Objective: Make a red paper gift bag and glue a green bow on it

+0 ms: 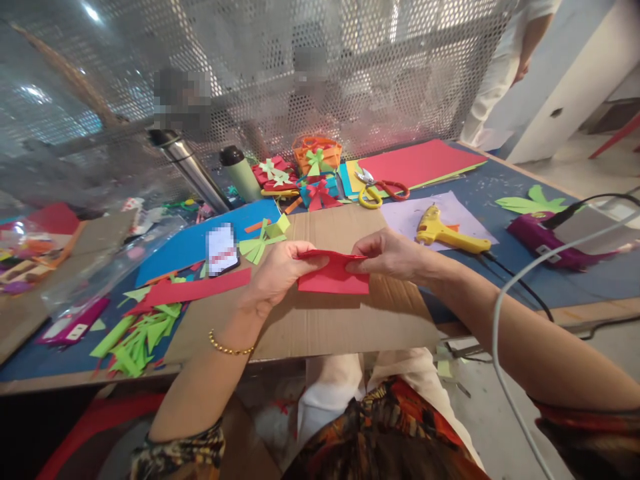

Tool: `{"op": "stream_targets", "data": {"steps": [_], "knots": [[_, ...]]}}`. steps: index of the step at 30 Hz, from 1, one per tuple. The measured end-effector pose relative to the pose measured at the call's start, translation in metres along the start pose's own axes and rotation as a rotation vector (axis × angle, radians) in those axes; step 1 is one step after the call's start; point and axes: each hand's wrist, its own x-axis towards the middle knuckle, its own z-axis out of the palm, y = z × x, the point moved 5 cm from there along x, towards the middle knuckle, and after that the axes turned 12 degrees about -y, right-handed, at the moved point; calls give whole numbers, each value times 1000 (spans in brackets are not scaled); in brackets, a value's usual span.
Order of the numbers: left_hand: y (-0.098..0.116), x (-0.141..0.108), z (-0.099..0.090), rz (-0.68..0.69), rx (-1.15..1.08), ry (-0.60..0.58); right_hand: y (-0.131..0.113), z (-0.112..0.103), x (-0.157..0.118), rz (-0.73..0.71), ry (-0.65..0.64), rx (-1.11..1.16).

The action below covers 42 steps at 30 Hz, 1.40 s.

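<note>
A folded piece of red paper is held up over the brown cardboard sheet. My left hand pinches its upper left corner, thumb lying on the near face. At the upper right corner, my right hand grips the same paper between thumb and fingers. The fingertips behind the paper are partly hidden. Left of my left hand lie a red strip and a phone. A yellow glue gun rests on lilac paper beyond my right hand.
Scissors lie by stacked coloured sheets. Small paper baskets, a green bottle and a steel flask stand at the back. Green paper scraps are heaped left. A white cable crosses near my right arm.
</note>
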Motion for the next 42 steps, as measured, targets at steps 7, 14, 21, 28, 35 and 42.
{"op": "stream_targets", "data": {"steps": [7, 14, 21, 28, 35, 42], "knots": [[6, 0, 8, -3, 262, -170, -2, 1, -4, 81, -106, -230], [26, -1, 31, 75, 468, -233, -18, 9, -5, 64, -96, -419], [23, 4, 17, -20, 349, -223, -33, 0, -18, -48, -69, -486], [12, 7, 4, -26, -74, -227, -43, -49, -46, -325, 468, -350], [2, 7, 29, -52, -226, -458, -52, -1, -37, -735, 79, -408], [0, 6, 36, -102, -257, -504, -54, 4, -39, -719, -47, -427]]}}
